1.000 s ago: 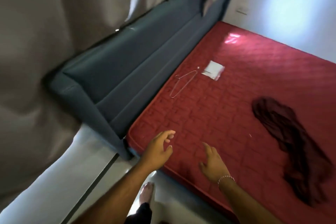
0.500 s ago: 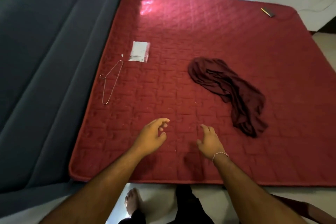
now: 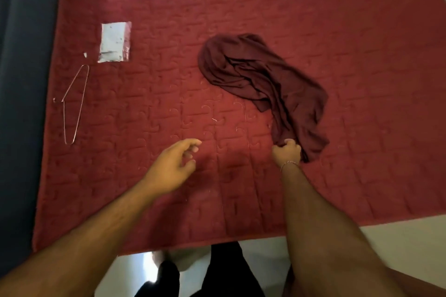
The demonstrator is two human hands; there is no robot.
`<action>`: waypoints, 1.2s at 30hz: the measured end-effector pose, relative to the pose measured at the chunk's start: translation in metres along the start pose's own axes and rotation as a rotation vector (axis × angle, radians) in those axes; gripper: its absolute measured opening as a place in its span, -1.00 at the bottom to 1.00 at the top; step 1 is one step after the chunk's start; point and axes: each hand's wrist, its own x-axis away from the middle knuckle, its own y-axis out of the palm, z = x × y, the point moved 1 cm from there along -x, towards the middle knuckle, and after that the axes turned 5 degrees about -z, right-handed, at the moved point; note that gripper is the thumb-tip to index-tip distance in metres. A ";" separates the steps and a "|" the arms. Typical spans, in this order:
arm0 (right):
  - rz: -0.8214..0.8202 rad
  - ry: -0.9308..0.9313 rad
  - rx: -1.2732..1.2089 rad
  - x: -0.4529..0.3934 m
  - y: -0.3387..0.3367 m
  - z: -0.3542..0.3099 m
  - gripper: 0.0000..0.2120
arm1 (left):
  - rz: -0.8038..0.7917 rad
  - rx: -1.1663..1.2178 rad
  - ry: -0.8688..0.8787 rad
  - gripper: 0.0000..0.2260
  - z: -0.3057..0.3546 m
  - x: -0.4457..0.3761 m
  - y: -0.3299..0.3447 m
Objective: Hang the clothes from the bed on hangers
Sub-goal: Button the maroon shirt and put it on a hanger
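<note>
Currently the right hand (image 3: 287, 153) grips the near end of the garment (image 3: 263, 87), its fingers curled into the dark maroon cloth. The rest of the garment lies crumpled on the bed (image 3: 362, 31), extending away from that hand and to its left. A thin bracelet (image 3: 289, 163) circles the right wrist.

The left hand (image 3: 172, 166) hovers above the bed with fingers loosely spread and slightly bent, holding nothing. It is well apart from the garment, to the left of the right hand.

A wire hanger (image 3: 72, 103) lies flat near the bed's left edge, far left of the left hand. Just beyond the hanger lies a small packet (image 3: 115, 41), white with a shiny border; its markings are too blurred to read.
</note>
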 end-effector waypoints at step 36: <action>-0.768 0.094 -0.862 0.087 0.077 -0.148 -0.38 | 0.183 0.719 -0.282 -0.79 0.060 0.035 -0.083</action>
